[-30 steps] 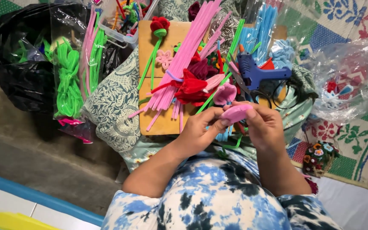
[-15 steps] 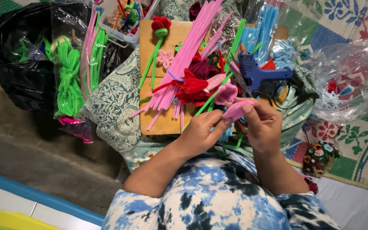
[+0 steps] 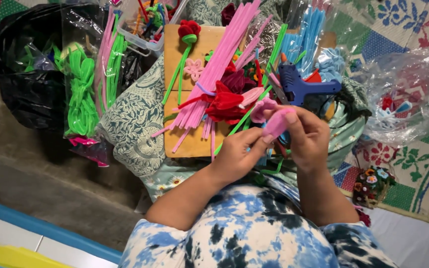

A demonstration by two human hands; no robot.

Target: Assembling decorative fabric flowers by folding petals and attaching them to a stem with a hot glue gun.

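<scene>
From my remote feed, closest to the head camera, the wearer's two forearms rise out of a blue tie-dye top and meet over the lap. The left hand [image 3: 234, 156] is curled shut, fingertips pinching the lower end of a small pink fuzzy piece [image 3: 277, 124], while the right hand [image 3: 308, 136] closes around its upper part, thumb and forefinger pressed on the tip; held between both, it seems steadied from below so the upper fingers can shape it. Just beyond the hands a wooden board [image 3: 194, 89] lies on a patterned cushion [image 3: 132, 121], serving as a flat work surface; across it lie a bundle of pink pipe cleaners [image 3: 222, 64], a red twisted flower [image 3: 223, 103] and a finished red bloom on a green stem [image 3: 188, 30]. A blue glue gun [image 3: 299, 87] rests beside the right hand, within easy reach. Farther left, bagged neon-green pipe cleaners [image 3: 79, 94] lean against a black bag [image 3: 23, 79].
</scene>
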